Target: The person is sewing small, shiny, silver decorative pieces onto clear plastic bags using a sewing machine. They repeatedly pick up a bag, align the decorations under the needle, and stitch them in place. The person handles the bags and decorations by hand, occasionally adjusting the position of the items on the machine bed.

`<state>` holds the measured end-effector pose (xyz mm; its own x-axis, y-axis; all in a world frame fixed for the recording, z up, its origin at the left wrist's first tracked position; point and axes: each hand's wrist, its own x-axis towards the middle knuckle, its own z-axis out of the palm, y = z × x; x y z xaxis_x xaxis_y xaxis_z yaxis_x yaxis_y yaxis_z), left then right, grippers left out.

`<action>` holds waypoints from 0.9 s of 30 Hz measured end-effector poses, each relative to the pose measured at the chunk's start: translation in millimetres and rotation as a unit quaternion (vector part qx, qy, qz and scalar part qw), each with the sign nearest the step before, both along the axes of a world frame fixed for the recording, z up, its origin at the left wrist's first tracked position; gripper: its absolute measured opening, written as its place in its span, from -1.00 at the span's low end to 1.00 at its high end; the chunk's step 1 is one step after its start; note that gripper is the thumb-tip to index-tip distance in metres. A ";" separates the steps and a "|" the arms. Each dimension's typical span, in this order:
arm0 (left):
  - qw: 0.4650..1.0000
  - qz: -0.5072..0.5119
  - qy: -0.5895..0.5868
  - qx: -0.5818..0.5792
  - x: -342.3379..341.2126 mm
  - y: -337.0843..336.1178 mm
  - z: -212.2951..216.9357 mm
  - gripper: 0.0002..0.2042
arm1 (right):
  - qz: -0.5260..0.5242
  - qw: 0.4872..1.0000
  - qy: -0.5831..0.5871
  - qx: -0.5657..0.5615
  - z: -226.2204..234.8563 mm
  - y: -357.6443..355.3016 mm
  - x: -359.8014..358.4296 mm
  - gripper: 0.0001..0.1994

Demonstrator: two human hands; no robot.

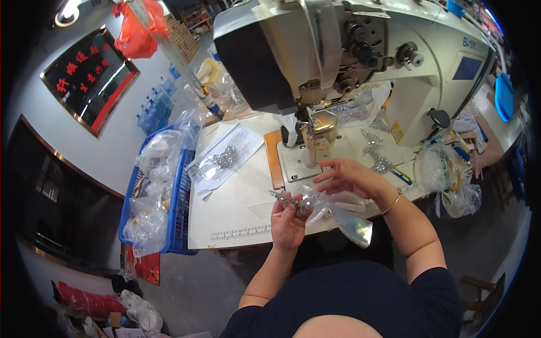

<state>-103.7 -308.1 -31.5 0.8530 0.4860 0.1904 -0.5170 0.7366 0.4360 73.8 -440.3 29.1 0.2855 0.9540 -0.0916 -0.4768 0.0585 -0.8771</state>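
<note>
While the left hand [287, 222] is pinching a small silver ornament [284, 198] between thumb and fingers at the near edge of the white worktable [236, 203], the right hand [352, 176] is hovering just above it with fingers spread and curled, gripping nothing that can be made out. A clear plastic bag [338, 211] is lying crumpled under both hands and is hanging over the table's near edge. Farther away, the sewing machine [360, 50] is occupying the far right of the table, its presser foot [316, 138] standing just beyond the right hand. To the left, a flat packet of silver pieces [225, 158] is resting near the table's left edge, beside a blue basket [177, 197] that is holding bagged goods. Bare tabletop is lying open between packet and hands, with a printed ruler strip [242, 232] running along the near edge.
</note>
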 end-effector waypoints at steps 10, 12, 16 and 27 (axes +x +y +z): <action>0.978 0.133 0.158 0.027 4.2 -10.9 12.6 -0.78 | -0.195 0.980 -0.022 0.033 0.8 4.6 -16.0 -0.54; 0.978 0.135 0.156 0.024 4.0 -11.4 13.5 -0.78 | -0.191 0.981 -0.024 0.033 0.0 6.1 -15.1 -0.54; 0.979 0.135 0.147 0.029 3.8 -10.8 12.7 -0.79 | -0.196 0.980 -0.027 0.030 1.8 7.9 -15.4 -0.55; 0.974 0.130 0.166 0.087 6.8 -13.2 10.2 -0.73 | -0.316 0.675 -0.664 0.051 19.8 14.9 -34.9 -0.52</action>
